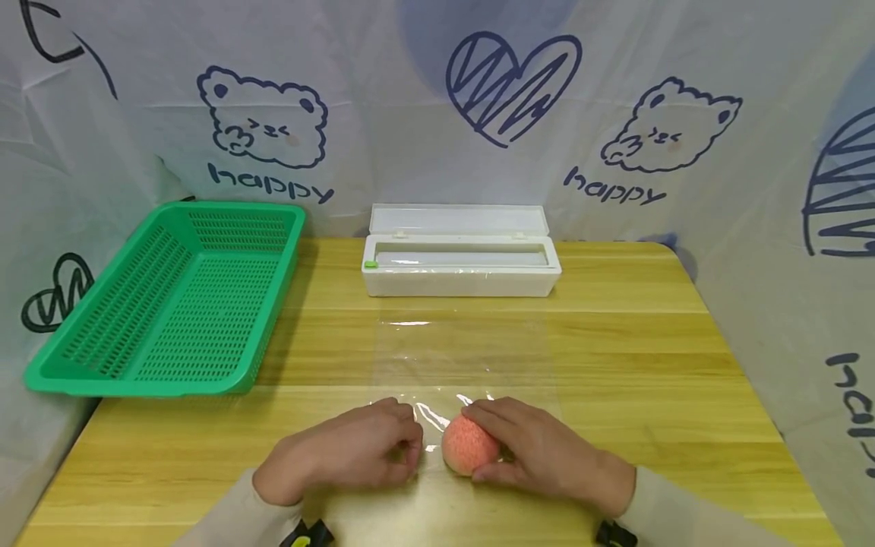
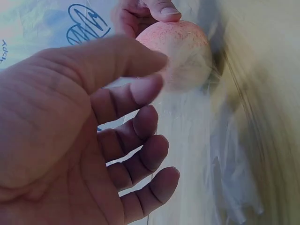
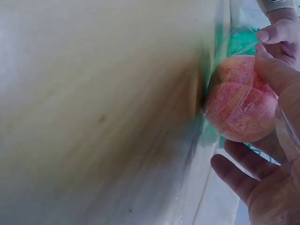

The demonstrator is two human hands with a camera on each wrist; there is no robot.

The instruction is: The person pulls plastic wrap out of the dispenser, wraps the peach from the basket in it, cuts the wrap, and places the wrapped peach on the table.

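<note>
In the head view a round pink-red peach sits near the table's front, with clear plastic wrap running from it back to the white wrap dispenser. My right hand grips the peach from the right, thumb in front and fingers behind. Creased wrap covers part of the peach in the right wrist view. Just left of the fruit, my left hand has its thumb against the index finger, seemingly pinching the wrap's edge. In the left wrist view the other left fingers are loosely bent.
A green plastic basket stands at the table's left. The dispenser's lid is raised, and a small green slider sits at its left end. Behind the wooden table hangs a white cloth with drawings.
</note>
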